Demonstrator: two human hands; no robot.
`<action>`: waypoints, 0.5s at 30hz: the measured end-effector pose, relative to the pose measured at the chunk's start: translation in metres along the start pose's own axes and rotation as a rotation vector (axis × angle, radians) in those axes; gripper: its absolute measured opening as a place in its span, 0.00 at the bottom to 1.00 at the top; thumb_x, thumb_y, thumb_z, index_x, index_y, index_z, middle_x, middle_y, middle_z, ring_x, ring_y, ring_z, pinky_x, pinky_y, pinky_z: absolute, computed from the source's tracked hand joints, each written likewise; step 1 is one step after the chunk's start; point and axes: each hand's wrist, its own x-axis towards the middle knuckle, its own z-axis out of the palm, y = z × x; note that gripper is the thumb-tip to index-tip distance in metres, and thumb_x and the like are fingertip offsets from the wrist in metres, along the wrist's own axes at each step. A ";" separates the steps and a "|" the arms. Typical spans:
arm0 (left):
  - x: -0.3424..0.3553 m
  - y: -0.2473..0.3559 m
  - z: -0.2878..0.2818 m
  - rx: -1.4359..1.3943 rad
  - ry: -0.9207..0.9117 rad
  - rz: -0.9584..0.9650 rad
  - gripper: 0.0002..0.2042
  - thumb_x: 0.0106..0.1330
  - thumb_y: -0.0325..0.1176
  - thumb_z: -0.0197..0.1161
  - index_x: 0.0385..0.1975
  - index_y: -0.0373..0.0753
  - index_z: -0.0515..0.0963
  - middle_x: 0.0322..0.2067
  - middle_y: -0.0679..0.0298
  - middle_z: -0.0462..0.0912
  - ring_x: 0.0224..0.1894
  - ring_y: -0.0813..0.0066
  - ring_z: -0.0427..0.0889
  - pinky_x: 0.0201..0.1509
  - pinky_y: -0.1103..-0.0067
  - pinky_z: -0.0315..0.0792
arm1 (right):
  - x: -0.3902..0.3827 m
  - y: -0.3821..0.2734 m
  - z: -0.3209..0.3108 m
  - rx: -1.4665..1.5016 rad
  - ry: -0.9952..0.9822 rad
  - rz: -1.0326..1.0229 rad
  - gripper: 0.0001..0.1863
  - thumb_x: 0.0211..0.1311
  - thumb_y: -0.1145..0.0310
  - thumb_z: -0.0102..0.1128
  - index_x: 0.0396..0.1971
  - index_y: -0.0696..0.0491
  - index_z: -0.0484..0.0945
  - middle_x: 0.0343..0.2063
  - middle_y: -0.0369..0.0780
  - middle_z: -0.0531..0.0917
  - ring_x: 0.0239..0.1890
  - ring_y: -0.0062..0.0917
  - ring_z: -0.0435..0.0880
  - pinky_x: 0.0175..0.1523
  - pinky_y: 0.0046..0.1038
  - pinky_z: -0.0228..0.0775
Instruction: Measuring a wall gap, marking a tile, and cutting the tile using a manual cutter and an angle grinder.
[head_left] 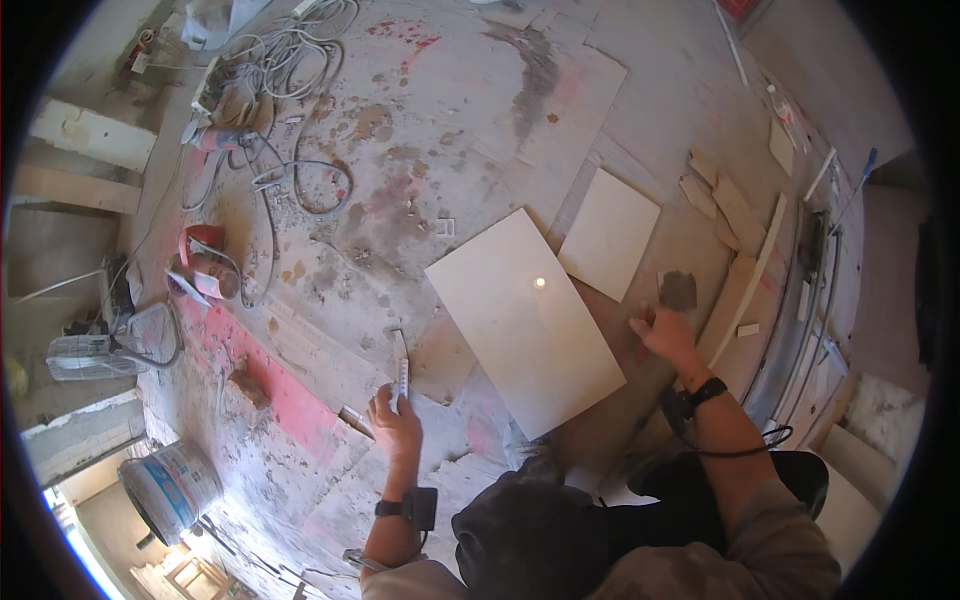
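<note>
My left hand [394, 425], at lower centre, is closed around a narrow white folding ruler [401, 360] with dark markings. My right hand [668, 333] grips a thin red stick [642, 350], possibly a pencil, just right of a large glossy cream tile [515, 330] lying on the floor. A smaller cream tile [610, 225] lies behind it to the right, partly beside the large one. A dark square item or patch [677, 288] is just beyond my right hand.
Tangled cables [290, 60], a red-and-grey power tool [205, 260] and a bucket [170, 495] are on the left. Cut tile strips [735, 210] and long rails [805, 300] lie along the right side. A dusty, stained floor [380, 240] surrounds the tiles.
</note>
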 end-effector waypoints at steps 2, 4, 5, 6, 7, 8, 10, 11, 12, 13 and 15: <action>-0.004 0.023 0.010 -0.460 -0.363 -0.227 0.16 0.66 0.32 0.60 0.50 0.32 0.77 0.42 0.52 0.83 0.42 0.61 0.83 0.45 0.72 0.75 | -0.002 -0.005 0.008 -0.018 0.100 -0.002 0.22 0.63 0.49 0.55 0.33 0.56 0.81 0.31 0.50 0.84 0.38 0.46 0.84 0.44 0.40 0.74; -0.012 0.053 0.028 -1.003 -0.894 -0.776 0.18 0.67 0.38 0.61 0.50 0.30 0.76 0.41 0.60 0.83 0.42 0.70 0.81 0.45 0.73 0.76 | 0.001 -0.013 0.020 -0.031 0.205 0.002 0.21 0.64 0.50 0.54 0.34 0.55 0.81 0.32 0.51 0.84 0.38 0.47 0.83 0.44 0.41 0.74; -0.011 0.071 0.026 -1.135 -1.079 -0.854 0.20 0.69 0.43 0.60 0.50 0.31 0.76 0.41 0.60 0.82 0.43 0.70 0.81 0.48 0.73 0.75 | -0.001 -0.018 0.025 -0.002 0.101 -0.151 0.20 0.65 0.52 0.53 0.34 0.56 0.81 0.32 0.51 0.83 0.37 0.48 0.83 0.44 0.43 0.73; -0.022 0.069 0.043 -1.256 -1.123 -0.896 0.21 0.71 0.44 0.57 0.52 0.32 0.74 0.43 0.60 0.81 0.45 0.70 0.79 0.50 0.72 0.75 | 0.000 -0.024 0.032 0.020 -0.007 -0.299 0.19 0.66 0.53 0.52 0.34 0.56 0.80 0.31 0.52 0.83 0.37 0.49 0.82 0.43 0.44 0.73; -0.029 0.081 0.054 -1.373 -1.066 -0.895 0.21 0.72 0.45 0.54 0.53 0.33 0.73 0.45 0.61 0.80 0.46 0.70 0.79 0.51 0.72 0.74 | -0.002 -0.023 0.046 0.029 -0.005 -0.265 0.19 0.66 0.53 0.52 0.34 0.56 0.80 0.31 0.52 0.83 0.37 0.49 0.82 0.43 0.44 0.73; -0.033 0.090 0.062 -1.488 -1.004 -0.893 0.21 0.74 0.46 0.52 0.55 0.33 0.72 0.47 0.61 0.79 0.47 0.70 0.78 0.52 0.72 0.74 | -0.003 -0.022 0.062 0.100 -0.076 -0.232 0.19 0.67 0.54 0.51 0.34 0.56 0.80 0.31 0.52 0.83 0.37 0.49 0.82 0.43 0.45 0.73; -0.025 0.110 0.058 -1.530 -0.966 -0.966 0.21 0.75 0.46 0.49 0.55 0.34 0.72 0.49 0.61 0.78 0.48 0.70 0.78 0.53 0.73 0.73 | -0.014 -0.027 0.075 0.191 -0.154 -0.167 0.19 0.67 0.55 0.50 0.35 0.56 0.80 0.32 0.53 0.83 0.38 0.50 0.82 0.44 0.46 0.73; -0.026 0.117 0.054 -1.587 -0.881 -1.031 0.22 0.76 0.47 0.47 0.56 0.35 0.72 0.50 0.62 0.78 0.49 0.71 0.77 0.54 0.73 0.72 | -0.017 -0.033 0.077 0.203 -0.148 -0.128 0.19 0.67 0.55 0.50 0.34 0.56 0.80 0.31 0.53 0.83 0.37 0.49 0.83 0.44 0.47 0.73; -0.028 0.108 0.050 -1.570 -0.901 -1.025 0.22 0.76 0.47 0.47 0.56 0.35 0.72 0.50 0.62 0.78 0.49 0.71 0.77 0.54 0.73 0.72 | -0.019 -0.047 0.073 0.212 -0.133 -0.100 0.18 0.66 0.56 0.50 0.34 0.56 0.80 0.31 0.52 0.83 0.37 0.48 0.83 0.44 0.47 0.73; -0.032 0.095 0.052 -1.391 -0.875 -0.853 0.23 0.76 0.49 0.45 0.56 0.35 0.72 0.51 0.62 0.78 0.50 0.70 0.77 0.55 0.73 0.71 | -0.025 -0.053 0.065 0.207 -0.174 -0.130 0.18 0.65 0.56 0.50 0.32 0.56 0.81 0.29 0.52 0.83 0.35 0.48 0.83 0.43 0.48 0.73; -0.021 0.115 0.048 -1.324 -0.752 -1.053 0.25 0.76 0.52 0.42 0.55 0.36 0.73 0.52 0.61 0.78 0.51 0.68 0.78 0.54 0.72 0.73 | -0.026 -0.042 0.070 0.196 -0.192 -0.363 0.18 0.62 0.57 0.52 0.28 0.56 0.82 0.25 0.50 0.83 0.32 0.47 0.83 0.40 0.49 0.73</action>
